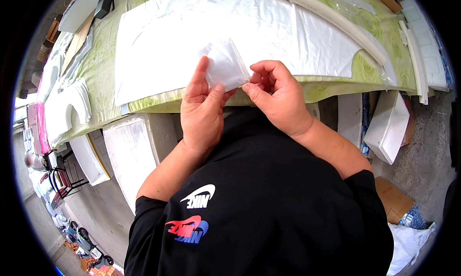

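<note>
A small, thin, translucent plastic bag [224,67], roughly square, is held up over the near edge of the table. My left hand [201,110] supports it from the left, thumb in front and the other fingers partly hidden behind it. At the bag's lower right corner, my right hand [281,96] pinches the edge between thumb and index finger, with its remaining fingers curled. Beneath and beyond the bag, a wide white sheet [158,45] lies over a green patterned tablecloth [103,89].
A long cream tube [331,18] curves across the table's right side. White curved pieces [77,103] are stacked at the left. Below the near edge stand a large white block-like box [129,146] and a white bin [388,127]. A cardboard box [391,199] sits on the floor, lower right.
</note>
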